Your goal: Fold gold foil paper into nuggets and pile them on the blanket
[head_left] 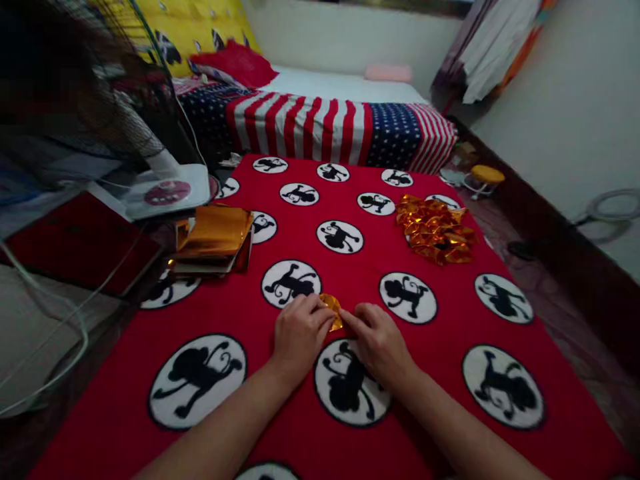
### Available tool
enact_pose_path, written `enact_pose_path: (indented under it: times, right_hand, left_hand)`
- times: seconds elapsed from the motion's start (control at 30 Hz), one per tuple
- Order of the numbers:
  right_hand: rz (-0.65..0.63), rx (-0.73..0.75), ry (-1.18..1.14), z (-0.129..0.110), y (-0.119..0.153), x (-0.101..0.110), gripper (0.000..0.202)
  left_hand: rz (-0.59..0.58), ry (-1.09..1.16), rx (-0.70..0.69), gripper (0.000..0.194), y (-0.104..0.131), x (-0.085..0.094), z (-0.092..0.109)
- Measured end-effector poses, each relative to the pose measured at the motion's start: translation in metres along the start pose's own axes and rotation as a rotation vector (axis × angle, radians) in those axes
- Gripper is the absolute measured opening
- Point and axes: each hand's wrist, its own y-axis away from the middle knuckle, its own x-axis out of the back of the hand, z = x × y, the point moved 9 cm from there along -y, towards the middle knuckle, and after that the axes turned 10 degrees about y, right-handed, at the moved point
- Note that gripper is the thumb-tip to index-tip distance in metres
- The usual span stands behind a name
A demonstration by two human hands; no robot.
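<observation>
A small folded piece of gold foil paper [332, 308] lies on the red cloth [360, 267] between my two hands. My left hand [301, 331] pinches its left side, with the fingers bent over the edge. On the other side, my right hand [383, 340] has its index finger and thumb at the foil's right edge and its remaining fingers curled in. My fingers cover part of the piece. To the left sits a stack of flat gold foil sheets [220, 230]. A pile of folded gold foil pieces [435, 230] rests at the right.
White circles with black monkeys pattern the cloth. A fan base [167, 190] and a dark red box [80, 243] stand at the left. Beyond is a bed with a striped, starred cover [320, 127]. A yellow stool [487, 175] is by the right wall.
</observation>
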Motion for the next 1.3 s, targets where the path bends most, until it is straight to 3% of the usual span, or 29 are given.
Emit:
enact_pose_path:
  times: [0.13, 0.63, 0.9, 1.13, 1.3]
  right_hand:
    - [-0.066, -0.049, 0.077, -0.001, -0.009, -0.003, 0.05]
    - [-0.175, -0.093, 0.219, -0.006, -0.011, -0.002, 0.049]
    - [-0.148, -0.137, 0.246, -0.004, -0.014, -0.004, 0.049]
    - [-0.177, -0.132, 0.186, -0.011, -0.002, 0.002, 0.046]
    - [-0.084, -0.323, -0.015, 0.008, -0.006, 0.01, 0.034]
  left_hand:
    - [0.009, 0.004, -0.016, 0.015, 0.001, 0.002, 0.0]
    - [0.02, 0.029, -0.017, 0.015, 0.0, 0.004, 0.001]
    - [0.024, 0.029, -0.024, 0.014, 0.0, 0.003, 0.001]
    - [0.031, 0.025, -0.024, 0.015, 0.0, 0.005, 0.003]
    - [0.043, 0.031, -0.028, 0.014, 0.001, 0.005, 0.002]
